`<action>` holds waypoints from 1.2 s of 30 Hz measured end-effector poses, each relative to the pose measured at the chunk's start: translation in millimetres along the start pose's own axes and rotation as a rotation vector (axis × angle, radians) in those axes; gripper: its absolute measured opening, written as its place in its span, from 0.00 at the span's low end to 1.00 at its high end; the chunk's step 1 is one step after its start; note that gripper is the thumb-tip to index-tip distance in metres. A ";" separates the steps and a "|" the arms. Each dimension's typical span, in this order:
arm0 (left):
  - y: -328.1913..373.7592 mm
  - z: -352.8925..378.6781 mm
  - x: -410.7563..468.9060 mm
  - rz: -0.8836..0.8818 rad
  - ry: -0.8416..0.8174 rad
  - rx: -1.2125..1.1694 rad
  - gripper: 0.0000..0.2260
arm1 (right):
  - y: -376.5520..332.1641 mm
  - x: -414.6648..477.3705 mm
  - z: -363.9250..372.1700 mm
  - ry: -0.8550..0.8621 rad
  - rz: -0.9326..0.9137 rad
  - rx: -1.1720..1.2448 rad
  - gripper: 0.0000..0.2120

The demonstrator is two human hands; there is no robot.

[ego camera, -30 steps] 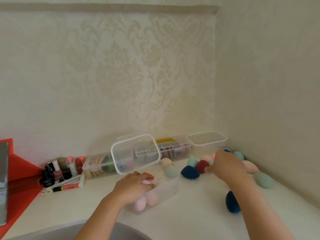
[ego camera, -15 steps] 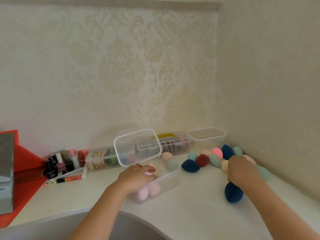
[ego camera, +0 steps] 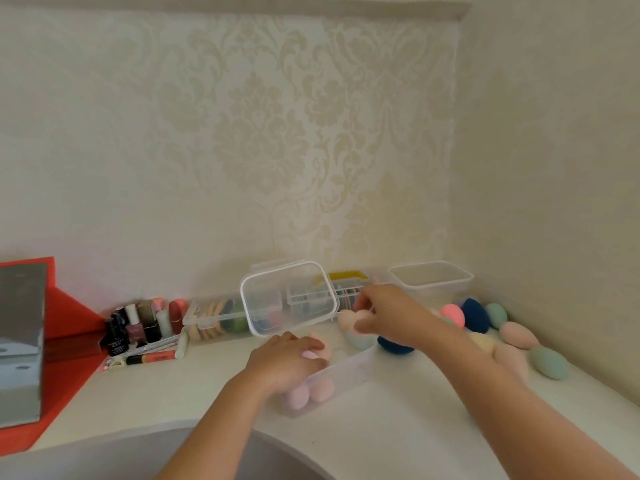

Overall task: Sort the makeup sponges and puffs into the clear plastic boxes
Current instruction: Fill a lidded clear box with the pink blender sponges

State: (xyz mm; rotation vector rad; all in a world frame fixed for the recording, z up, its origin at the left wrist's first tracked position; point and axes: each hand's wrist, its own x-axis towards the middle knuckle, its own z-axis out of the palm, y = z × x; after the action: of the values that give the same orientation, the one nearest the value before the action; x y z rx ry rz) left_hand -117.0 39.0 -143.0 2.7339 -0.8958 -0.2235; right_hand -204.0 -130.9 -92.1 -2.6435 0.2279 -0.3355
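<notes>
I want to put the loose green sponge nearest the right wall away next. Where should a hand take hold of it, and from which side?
Grip the green sponge across its fat middle, coming from above and the left. It lies on its side on the counter, egg-shaped, with the wall close on its right. A peach sponge lies just behind it, so the top is probably the freest way in.

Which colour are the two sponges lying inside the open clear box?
Pale pink sponges, seen in the head view.

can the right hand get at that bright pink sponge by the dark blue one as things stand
Probably yes, once freed. The bright pink sponge lies uncovered on top of the pile, just beyond the right hand, with nothing across the way. But that hand seems already to hold a pale pink sponge.
</notes>
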 end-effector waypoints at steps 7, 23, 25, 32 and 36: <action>-0.8 0.6 1.8 -0.001 0.013 0.076 0.19 | -19.0 26.7 43.3 -0.176 -0.028 -0.104 0.17; -9.4 0.3 1.9 0.083 0.032 -0.003 0.17 | -9.8 42.2 58.3 -0.167 0.090 0.146 0.13; -7.8 -0.3 1.5 0.077 0.019 0.022 0.17 | -9.2 40.2 58.7 -0.123 0.099 0.197 0.11; -7.5 -2.6 -0.5 0.078 0.006 -0.017 0.14 | 12.5 7.9 17.2 0.298 0.139 0.053 0.05; -8.4 -1.4 0.5 0.070 -0.006 -0.023 0.12 | 53.7 -15.8 -11.2 0.260 0.425 -0.332 0.08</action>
State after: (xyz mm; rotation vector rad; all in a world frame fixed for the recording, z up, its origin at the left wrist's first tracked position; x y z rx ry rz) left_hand -111.6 45.5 -144.1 2.6769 -0.9832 -0.2273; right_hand -227.7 -179.5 -110.6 -2.7650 0.9880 -0.5323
